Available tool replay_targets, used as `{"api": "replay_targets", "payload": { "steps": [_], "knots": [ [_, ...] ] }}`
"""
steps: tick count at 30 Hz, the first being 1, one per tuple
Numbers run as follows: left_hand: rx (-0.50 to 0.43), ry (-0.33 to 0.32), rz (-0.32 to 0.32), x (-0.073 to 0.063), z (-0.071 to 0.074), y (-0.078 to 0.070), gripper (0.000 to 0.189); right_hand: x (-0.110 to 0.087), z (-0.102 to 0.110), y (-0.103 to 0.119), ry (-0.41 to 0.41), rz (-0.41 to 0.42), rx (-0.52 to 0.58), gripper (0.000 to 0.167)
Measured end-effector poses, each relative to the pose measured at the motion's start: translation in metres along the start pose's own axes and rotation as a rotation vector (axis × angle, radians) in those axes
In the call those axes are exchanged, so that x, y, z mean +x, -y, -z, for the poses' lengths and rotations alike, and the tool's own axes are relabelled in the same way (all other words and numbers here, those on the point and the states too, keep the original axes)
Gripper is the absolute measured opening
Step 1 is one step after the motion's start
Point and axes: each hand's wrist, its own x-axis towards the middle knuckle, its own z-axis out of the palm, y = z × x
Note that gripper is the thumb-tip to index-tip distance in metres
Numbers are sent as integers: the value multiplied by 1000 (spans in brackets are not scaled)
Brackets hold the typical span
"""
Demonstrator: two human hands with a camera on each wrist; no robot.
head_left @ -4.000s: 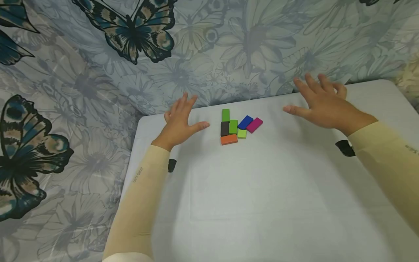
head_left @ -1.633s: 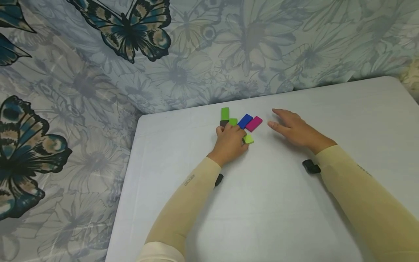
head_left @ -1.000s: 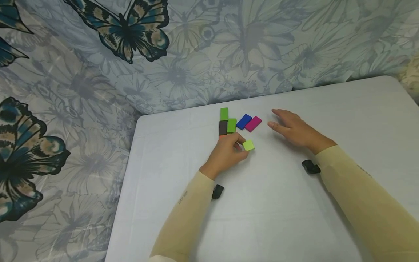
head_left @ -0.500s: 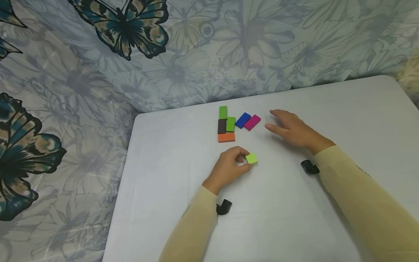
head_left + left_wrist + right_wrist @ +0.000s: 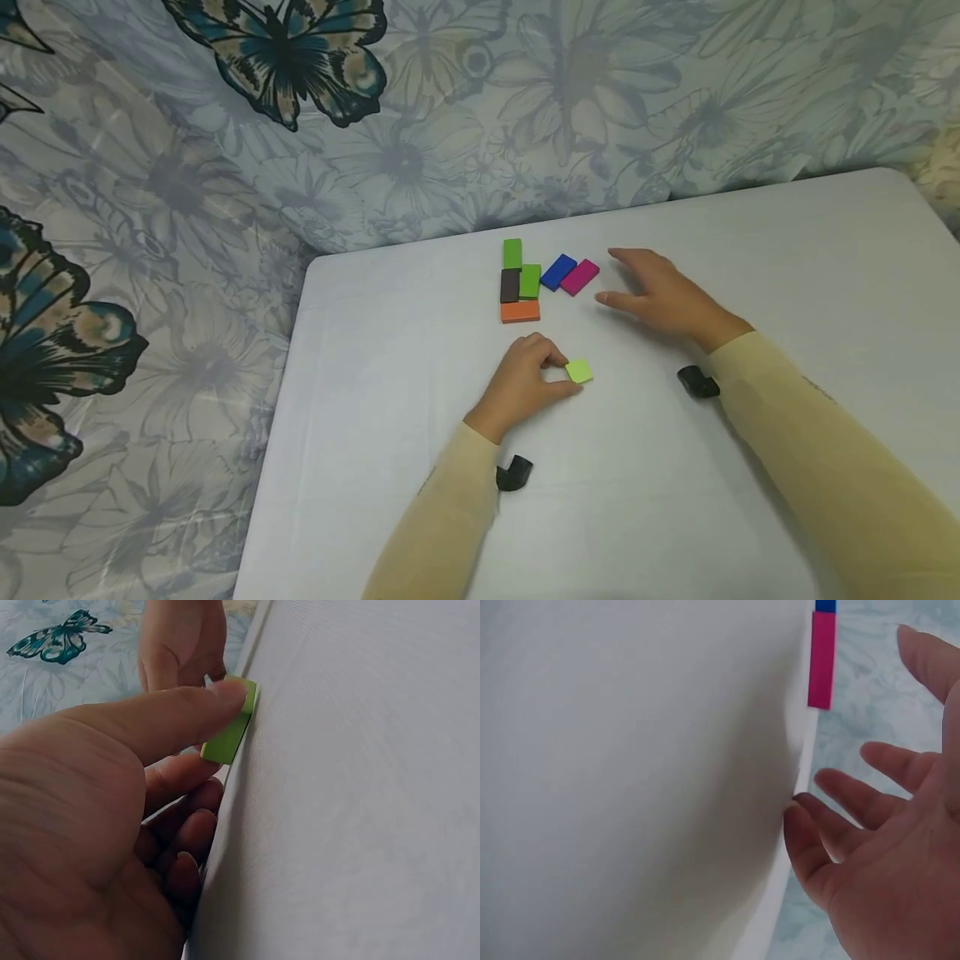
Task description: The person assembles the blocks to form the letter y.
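Note:
A small lime-green block (image 5: 580,371) is pinched between the thumb and index finger of my left hand (image 5: 523,379), at the middle of the table. In the left wrist view the thumb lies over the lime-green block (image 5: 229,735), close against the white surface. My right hand (image 5: 671,300) is at the right with thumb and fingers spread and holds nothing. Nearest to it lies a magenta block (image 5: 580,277), which touches a blue block (image 5: 558,272). In the right wrist view the magenta block (image 5: 822,660) shows beyond my loosely bent fingers.
Left of the blue block, an orange block (image 5: 521,312) lies below a black block (image 5: 510,286) and a green block (image 5: 529,282). A second green block (image 5: 512,253) sits above the black one. The white table (image 5: 375,333) meets a patterned wall cloth (image 5: 450,167).
My left hand came in from the left, took the lime-green block out of the group and drew it toward me. My right hand moved left and lower, close to the magenta block.

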Motion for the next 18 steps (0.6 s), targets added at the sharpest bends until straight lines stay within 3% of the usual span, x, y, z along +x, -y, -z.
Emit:
{"api": "replay_targets", "payload": {
  "steps": [7,18],
  "knots": [
    [26,13,-39,0,1,-1,40,20,-15,12,-64,15,-25,76],
    [57,8,-62,1,1,0,35,37,-33,25,-161,-6,-119,70]
  ]
}}
